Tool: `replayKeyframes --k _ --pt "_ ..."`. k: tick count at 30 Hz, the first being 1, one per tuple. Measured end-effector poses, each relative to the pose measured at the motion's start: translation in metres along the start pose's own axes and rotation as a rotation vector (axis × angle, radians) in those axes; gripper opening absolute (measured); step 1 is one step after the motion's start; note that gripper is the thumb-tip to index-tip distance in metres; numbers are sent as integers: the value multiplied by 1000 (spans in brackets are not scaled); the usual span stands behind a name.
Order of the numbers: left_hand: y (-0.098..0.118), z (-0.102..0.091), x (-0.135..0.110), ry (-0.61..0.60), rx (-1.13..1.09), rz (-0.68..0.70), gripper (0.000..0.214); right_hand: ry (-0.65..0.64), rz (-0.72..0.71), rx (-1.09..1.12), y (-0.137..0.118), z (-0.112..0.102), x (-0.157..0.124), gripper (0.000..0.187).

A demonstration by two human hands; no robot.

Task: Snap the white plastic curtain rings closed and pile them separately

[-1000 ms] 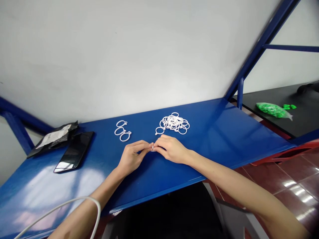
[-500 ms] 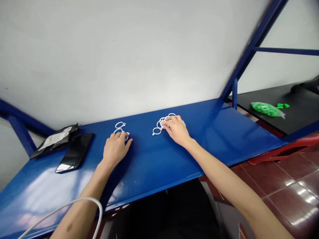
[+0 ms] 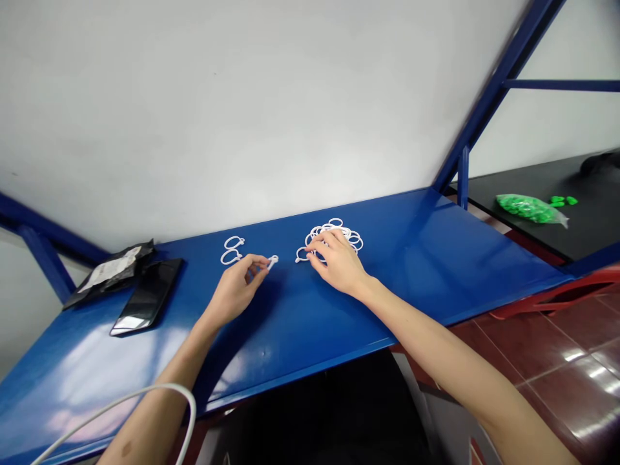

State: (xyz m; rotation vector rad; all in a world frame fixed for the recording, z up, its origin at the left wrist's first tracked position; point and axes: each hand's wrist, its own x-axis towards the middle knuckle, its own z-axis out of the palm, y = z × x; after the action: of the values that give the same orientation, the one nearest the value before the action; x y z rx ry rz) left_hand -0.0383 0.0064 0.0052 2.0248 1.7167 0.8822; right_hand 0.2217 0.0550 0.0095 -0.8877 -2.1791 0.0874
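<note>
My left hand (image 3: 239,287) pinches a white plastic curtain ring (image 3: 273,261) between thumb and fingertips, just above the blue table. Most of that ring is hidden by the fingers; its small eyelet end sticks out to the right. Behind this hand, two more white rings (image 3: 234,243) lie one in front of the other. Over a loose pile of white rings (image 3: 356,240) rests my right hand (image 3: 336,261), its fingers curved and apart. Its thumb and index tips are at a ring (image 3: 301,254) on the pile's left edge. Part of the pile is covered by the hand.
A black phone (image 3: 148,297) lies at the left on the blue table (image 3: 290,329), beside a black plastic package (image 3: 113,268). A white cable (image 3: 145,389) crosses over my left forearm. On a black table at the right sits a bag of green pieces (image 3: 526,208).
My left hand has moved a little right and lifted, now with a ring in its fingertips. The two rings behind it are uncovered. My right hand has shifted slightly left over the pile.
</note>
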Motion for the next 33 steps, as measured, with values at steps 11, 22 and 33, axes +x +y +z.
replayKeyframes --k 11,22,33 --pt "30 2 -11 -275 -626 4 30 -218 13 313 -24 6 -5 17" --pt "28 22 -15 -27 -323 21 26 -306 116 380 -23 10 -6 11" --pt "32 26 -17 13 -432 33 18 -245 25 394 -25 9 -10 15"
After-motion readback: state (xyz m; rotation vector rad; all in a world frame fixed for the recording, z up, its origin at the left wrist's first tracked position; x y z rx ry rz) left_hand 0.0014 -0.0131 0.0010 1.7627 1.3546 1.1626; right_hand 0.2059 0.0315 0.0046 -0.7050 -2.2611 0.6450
